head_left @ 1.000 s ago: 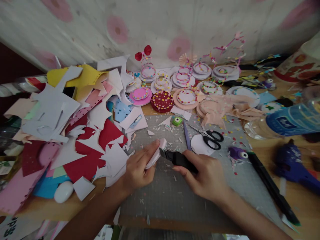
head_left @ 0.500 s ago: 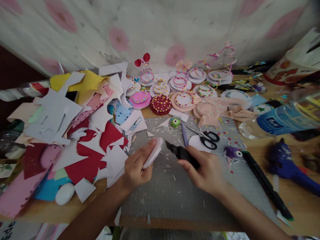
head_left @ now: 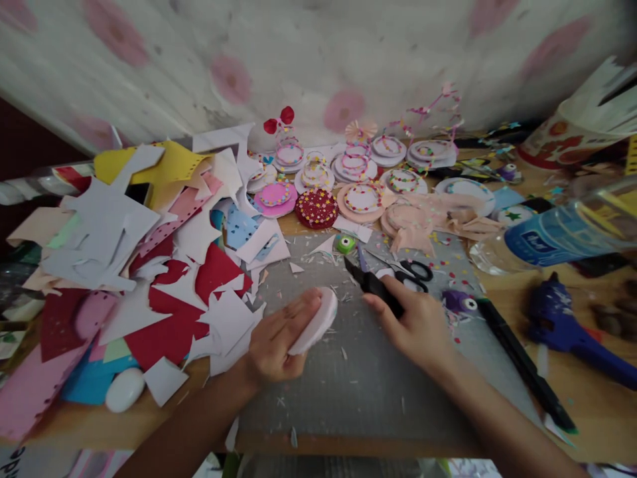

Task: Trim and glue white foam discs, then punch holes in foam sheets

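My left hand (head_left: 281, 338) grips a thick white disc (head_left: 318, 322), tilted so that its edge and one side show. My right hand (head_left: 411, 322) is wrapped round the black handle of a utility knife (head_left: 381, 292); its dark blade points up and left, apart from the disc. Both hands are above a grey cutting mat (head_left: 368, 392) strewn with thin white shavings. Just beyond the knife lie black-handled scissors (head_left: 415, 272) on a white paper piece, partly hidden by my right hand. A small green eye-shaped item (head_left: 345, 243) sits behind the blade.
Paper and foam scraps (head_left: 164, 292) are heaped at the left. Decorated discs (head_left: 317, 208) stand in rows along the back. A plastic bottle (head_left: 547, 239) lies at the right, near a blue glue gun (head_left: 562, 325), a long black tool (head_left: 527, 365) and a paper cup (head_left: 562, 136).
My left hand has turned the disc so that more of its side faces me. The knife has moved slightly up, and the view has shifted a little.
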`<state>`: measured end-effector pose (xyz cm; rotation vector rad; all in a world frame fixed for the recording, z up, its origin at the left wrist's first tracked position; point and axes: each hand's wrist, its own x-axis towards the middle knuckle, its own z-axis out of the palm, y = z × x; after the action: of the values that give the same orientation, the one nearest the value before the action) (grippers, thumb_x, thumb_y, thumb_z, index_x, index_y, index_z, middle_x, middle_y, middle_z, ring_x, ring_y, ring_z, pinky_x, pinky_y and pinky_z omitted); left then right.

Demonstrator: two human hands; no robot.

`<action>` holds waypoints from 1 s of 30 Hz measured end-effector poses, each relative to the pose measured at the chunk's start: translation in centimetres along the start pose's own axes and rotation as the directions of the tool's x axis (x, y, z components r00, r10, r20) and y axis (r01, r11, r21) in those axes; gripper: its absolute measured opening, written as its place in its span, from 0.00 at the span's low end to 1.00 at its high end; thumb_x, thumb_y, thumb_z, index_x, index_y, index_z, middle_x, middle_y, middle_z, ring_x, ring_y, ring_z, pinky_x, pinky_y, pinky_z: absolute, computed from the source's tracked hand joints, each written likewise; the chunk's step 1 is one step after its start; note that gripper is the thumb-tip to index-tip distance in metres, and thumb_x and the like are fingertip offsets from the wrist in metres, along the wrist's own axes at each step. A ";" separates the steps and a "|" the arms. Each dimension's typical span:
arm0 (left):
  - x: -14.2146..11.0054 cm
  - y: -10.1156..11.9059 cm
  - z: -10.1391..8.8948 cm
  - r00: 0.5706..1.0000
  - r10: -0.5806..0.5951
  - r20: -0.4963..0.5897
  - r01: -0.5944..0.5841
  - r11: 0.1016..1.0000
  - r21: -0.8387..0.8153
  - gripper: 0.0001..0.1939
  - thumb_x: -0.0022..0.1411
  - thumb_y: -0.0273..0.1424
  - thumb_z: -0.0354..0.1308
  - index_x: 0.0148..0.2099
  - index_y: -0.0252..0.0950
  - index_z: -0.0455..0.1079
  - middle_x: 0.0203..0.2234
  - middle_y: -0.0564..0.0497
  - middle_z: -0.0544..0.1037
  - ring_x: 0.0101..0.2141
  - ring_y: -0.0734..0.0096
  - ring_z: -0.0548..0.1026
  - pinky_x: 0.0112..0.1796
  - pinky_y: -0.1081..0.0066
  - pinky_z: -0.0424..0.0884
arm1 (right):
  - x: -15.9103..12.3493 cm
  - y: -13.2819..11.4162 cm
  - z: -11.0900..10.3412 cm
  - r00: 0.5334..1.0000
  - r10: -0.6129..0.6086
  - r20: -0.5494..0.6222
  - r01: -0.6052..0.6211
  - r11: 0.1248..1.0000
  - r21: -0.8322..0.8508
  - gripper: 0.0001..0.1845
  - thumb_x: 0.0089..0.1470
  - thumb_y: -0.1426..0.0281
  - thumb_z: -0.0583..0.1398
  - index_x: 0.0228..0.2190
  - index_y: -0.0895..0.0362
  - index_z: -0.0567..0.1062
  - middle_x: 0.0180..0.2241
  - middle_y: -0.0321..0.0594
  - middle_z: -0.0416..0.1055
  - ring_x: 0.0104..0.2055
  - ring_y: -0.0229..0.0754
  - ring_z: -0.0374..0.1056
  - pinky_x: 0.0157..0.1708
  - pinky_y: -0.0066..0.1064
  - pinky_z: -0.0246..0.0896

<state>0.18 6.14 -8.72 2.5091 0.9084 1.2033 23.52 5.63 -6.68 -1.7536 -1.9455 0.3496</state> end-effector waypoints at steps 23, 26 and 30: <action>1.3 -0.1 -0.2 0.974 -0.189 0.126 0.219 0.929 -0.297 0.29 0.59 0.17 0.50 0.61 0.39 0.63 0.53 0.43 0.75 0.53 0.63 0.73 0.53 0.63 0.70 | -0.7 -1.0 0.2 0.874 -0.430 0.225 0.384 0.896 0.222 0.28 0.64 0.51 0.45 0.49 0.61 0.64 0.33 0.44 0.77 0.31 0.43 0.74 0.29 0.30 0.61; 1.0 -0.1 0.0 0.985 -0.165 0.047 0.171 0.969 -0.178 0.29 0.58 0.16 0.50 0.61 0.38 0.63 0.53 0.42 0.74 0.53 0.61 0.73 0.52 0.61 0.70 | -0.7 -1.2 0.2 0.887 -0.406 0.219 0.370 0.910 0.190 0.26 0.64 0.51 0.45 0.44 0.60 0.68 0.31 0.42 0.77 0.29 0.41 0.73 0.29 0.29 0.59; 1.3 -0.2 -0.2 0.977 -0.208 0.043 0.212 0.972 -0.101 0.18 0.56 0.20 0.53 0.49 0.36 0.69 0.39 0.45 0.79 0.40 0.64 0.77 0.41 0.66 0.73 | -0.8 -1.3 0.4 0.894 -0.398 0.206 0.372 0.915 0.154 0.25 0.64 0.51 0.46 0.36 0.58 0.69 0.25 0.39 0.73 0.25 0.39 0.69 0.26 0.28 0.54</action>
<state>0.61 7.09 -7.86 2.2781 1.0442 1.1097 22.25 4.73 -6.47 -1.2599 -2.3336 0.5275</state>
